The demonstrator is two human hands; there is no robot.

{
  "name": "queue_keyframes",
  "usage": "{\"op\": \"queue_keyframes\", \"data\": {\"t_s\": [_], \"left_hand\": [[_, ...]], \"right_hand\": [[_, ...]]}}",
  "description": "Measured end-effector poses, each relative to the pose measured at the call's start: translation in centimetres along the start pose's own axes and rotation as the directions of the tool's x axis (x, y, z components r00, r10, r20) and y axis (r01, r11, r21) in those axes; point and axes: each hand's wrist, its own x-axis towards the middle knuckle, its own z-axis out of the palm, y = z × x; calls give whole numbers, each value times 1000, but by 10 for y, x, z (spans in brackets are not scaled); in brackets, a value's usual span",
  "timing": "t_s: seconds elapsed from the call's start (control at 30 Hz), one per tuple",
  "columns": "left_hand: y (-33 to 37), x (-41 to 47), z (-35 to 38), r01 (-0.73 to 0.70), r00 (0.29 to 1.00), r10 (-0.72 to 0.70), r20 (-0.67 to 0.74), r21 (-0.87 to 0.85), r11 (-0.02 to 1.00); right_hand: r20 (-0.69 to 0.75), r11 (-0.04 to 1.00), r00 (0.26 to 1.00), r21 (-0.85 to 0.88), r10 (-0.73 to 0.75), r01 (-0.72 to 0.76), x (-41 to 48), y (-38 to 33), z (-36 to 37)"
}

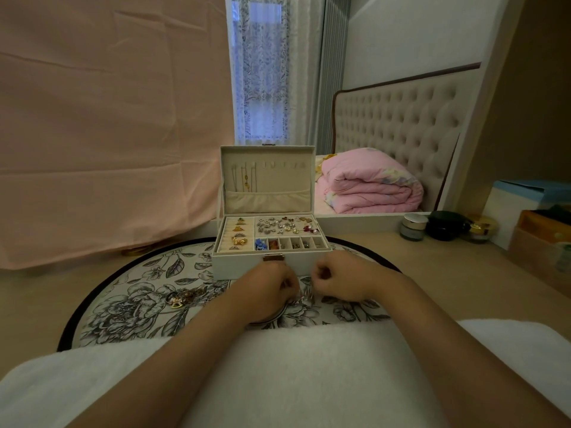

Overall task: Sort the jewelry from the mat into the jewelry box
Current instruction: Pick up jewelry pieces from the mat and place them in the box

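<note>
A white jewelry box (pixel 234 264) stands open on the round floral mat (pixel 123 307). Its tray holds rings at the left, several earrings at the right and small compartments in front; thin chains hang inside the raised lid (pixel 268 177). Just in front of the box, my left hand (pixel 268 293) and my right hand (pixel 341 281) both have curled fingers. Between them is a silver chain (pixel 304 298), which both hands pinch low over the mat. A tangled pile of gold and dark jewelry (pixel 183 298) lies on the mat to the left of my left hand.
Cosmetic jars (pixel 414 227) and a dark pot (pixel 445 225) stand at the right near a mirror edge. Boxes (pixel 537 233) are stacked at the far right. A pink cloth (pixel 108 134) hangs at the back left. My white sleeves fill the lower view.
</note>
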Motion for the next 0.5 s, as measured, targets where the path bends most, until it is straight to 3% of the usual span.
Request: {"op": "queue_keyframes", "data": {"t_s": [0.1,0.17,0.23,0.37,0.5], "left_hand": [[4,-1,-5,86,992,-108,-68,-272,958],[9,1,-12,118,981,-173,-87,-444,888],[13,7,-19,120,973,-203,-110,-512,851],[17,15,-23,138,971,-204,-128,-402,905],[16,17,-21,148,976,-192,-108,-325,934]], "right_hand": [[-70,935,997,354,25,2,-1,4,-5],[-70,825,996,565,54,-5,-1,5,-7],[-96,716,991,698,92,1,-2,4,-10],[-178,657,977,752,117,58,-2,7,-18],[-142,760,985,649,98,18,-8,8,-22]]}}
